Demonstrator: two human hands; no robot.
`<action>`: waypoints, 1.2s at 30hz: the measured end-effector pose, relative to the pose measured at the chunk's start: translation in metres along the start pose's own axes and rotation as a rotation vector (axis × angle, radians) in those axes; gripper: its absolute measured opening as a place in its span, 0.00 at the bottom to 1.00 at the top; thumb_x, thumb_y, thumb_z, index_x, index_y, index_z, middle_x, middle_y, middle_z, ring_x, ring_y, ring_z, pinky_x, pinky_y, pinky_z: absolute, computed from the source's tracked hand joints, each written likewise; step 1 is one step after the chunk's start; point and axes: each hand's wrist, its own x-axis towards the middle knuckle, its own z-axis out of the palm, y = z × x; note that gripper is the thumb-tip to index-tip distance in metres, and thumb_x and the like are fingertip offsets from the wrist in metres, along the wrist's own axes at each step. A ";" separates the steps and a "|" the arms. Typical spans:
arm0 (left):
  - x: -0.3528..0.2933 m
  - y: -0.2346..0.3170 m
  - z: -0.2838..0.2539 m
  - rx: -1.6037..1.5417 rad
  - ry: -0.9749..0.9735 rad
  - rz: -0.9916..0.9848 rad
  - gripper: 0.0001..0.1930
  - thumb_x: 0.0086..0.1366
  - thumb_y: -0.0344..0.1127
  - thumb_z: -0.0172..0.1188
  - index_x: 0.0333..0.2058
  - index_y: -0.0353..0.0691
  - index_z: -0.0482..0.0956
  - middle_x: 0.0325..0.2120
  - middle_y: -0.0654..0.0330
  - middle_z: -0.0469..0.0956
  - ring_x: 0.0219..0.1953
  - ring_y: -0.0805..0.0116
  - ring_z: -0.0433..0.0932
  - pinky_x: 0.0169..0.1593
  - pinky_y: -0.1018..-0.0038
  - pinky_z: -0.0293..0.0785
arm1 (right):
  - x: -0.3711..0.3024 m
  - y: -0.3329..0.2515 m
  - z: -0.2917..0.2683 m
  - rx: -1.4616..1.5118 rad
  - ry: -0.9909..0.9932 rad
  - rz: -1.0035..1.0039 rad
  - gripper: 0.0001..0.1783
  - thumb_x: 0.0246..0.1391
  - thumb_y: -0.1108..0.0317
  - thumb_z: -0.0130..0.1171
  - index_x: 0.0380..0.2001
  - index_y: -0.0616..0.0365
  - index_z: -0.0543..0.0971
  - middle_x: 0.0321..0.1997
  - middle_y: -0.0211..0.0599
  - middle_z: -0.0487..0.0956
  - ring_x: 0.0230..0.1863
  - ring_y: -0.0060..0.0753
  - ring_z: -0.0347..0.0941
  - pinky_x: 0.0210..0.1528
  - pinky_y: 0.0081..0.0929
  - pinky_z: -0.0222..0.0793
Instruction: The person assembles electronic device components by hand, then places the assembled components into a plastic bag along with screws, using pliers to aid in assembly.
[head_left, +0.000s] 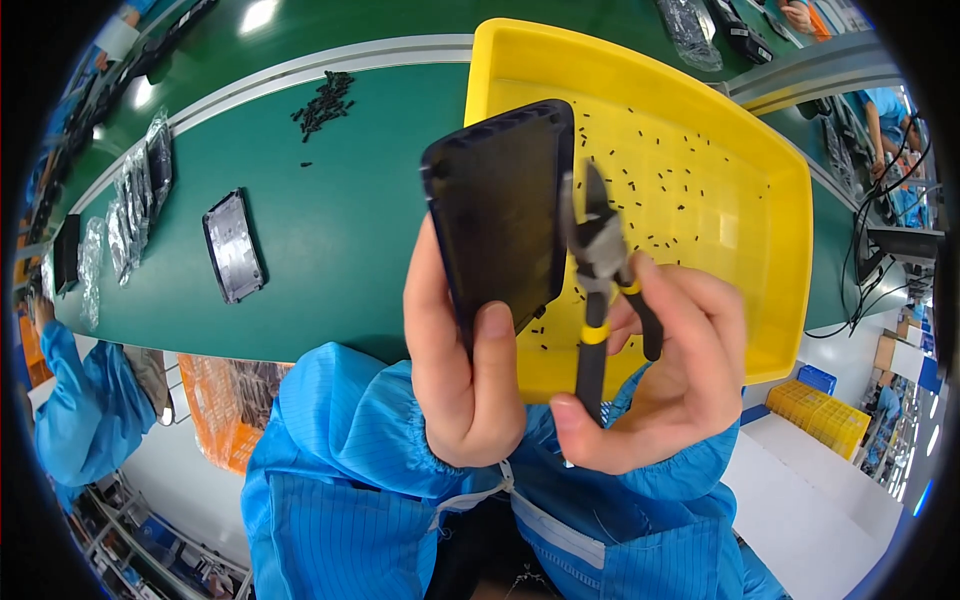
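My left hand is closed on the lower end of a black plastic cover, held tilted above the table. In my right hand is a pair of cutting pliers with black handles and yellow bands. The jaws point up beside the cover's right edge and look slightly apart; whether they touch it I cannot tell. Behind both hands lies a yellow plastic tray with many small black bits scattered over its bottom. A similar cover, its greyish inner side showing, lies on the table to the left.
A heap of small black plastic pieces sits on the green table. Bagged parts line the table's left end. An orange crate stands below the front edge. Another person in blue works at far left. Cables hang at right.
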 end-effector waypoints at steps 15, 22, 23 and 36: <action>0.008 0.006 0.000 0.215 -0.247 0.085 0.30 0.57 0.14 0.33 0.61 0.27 0.48 0.59 0.43 0.56 0.62 0.54 0.58 0.62 0.68 0.53 | 0.005 0.009 0.006 0.114 0.030 -0.051 0.36 0.21 0.67 0.68 0.42 0.73 0.75 0.40 0.43 0.71 0.26 0.26 0.70 0.23 0.15 0.65; 0.004 0.006 0.000 0.234 -0.236 -0.013 0.30 0.57 0.14 0.34 0.61 0.26 0.49 0.59 0.43 0.57 0.61 0.53 0.59 0.62 0.69 0.53 | 0.007 -0.009 -0.007 0.165 -0.126 0.125 0.31 0.31 0.74 0.70 0.44 0.72 0.75 0.43 0.43 0.68 0.37 0.32 0.76 0.40 0.17 0.71; 0.003 0.003 0.000 0.247 -0.225 0.077 0.30 0.57 0.14 0.33 0.61 0.26 0.49 0.59 0.43 0.57 0.61 0.53 0.59 0.62 0.69 0.53 | 0.007 -0.009 -0.007 0.165 -0.126 0.123 0.31 0.31 0.74 0.70 0.44 0.72 0.75 0.43 0.43 0.68 0.37 0.32 0.76 0.40 0.17 0.71; 0.011 0.013 0.010 0.061 -0.169 -0.243 0.26 0.64 0.19 0.34 0.61 0.26 0.45 0.59 0.46 0.56 0.62 0.58 0.57 0.63 0.70 0.51 | -0.002 0.001 -0.001 0.427 -0.027 0.287 0.32 0.34 0.74 0.68 0.48 0.73 0.72 0.43 0.41 0.69 0.32 0.26 0.73 0.33 0.18 0.69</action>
